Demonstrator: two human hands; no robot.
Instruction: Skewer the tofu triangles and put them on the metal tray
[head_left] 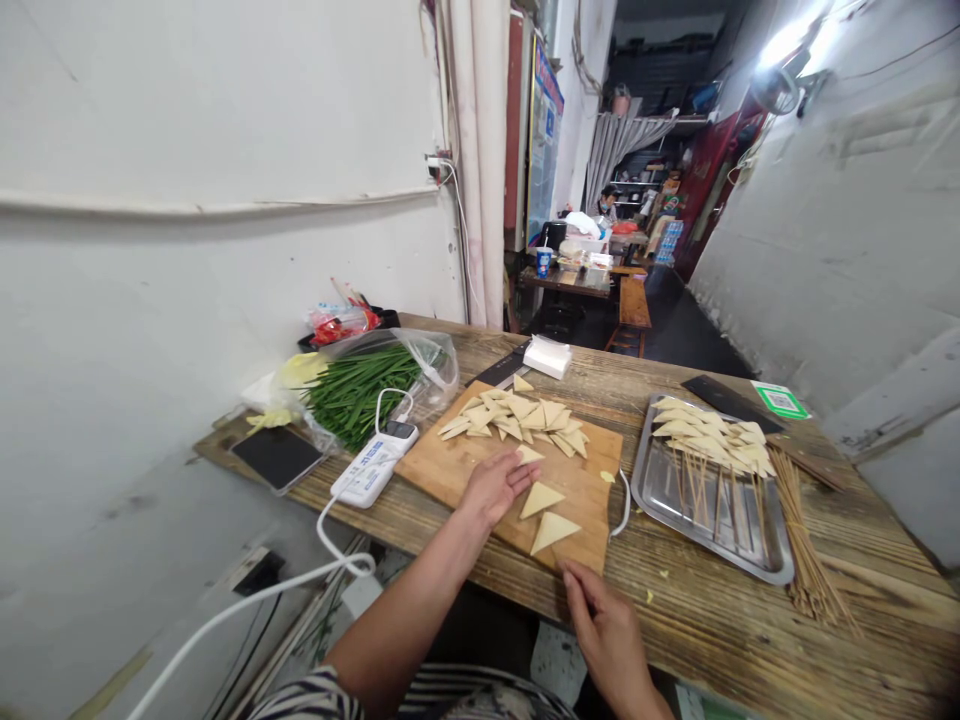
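Observation:
My left hand (491, 487) reaches over the wooden cutting board (450, 475), its fingers closed about a pale tofu triangle (529, 455). Two more tofu triangles (555, 532) lie in a line below it, toward me. At the board's near edge, my right hand (609, 630) pinches a thin bamboo skewer (557, 558). The skewer's tip meets the nearest triangle; whether it has pierced it is hard to see. A heap of cut tofu triangles (517, 415) covers the back of the board.
Right of the board, a metal tray (649, 490) bears skewered tofu, with loose bamboo skewers (806, 540) alongside. At left are a bag of green chives (364, 385), a white power strip (369, 470) and a dark phone (276, 458). A knife (496, 368) lies behind the board.

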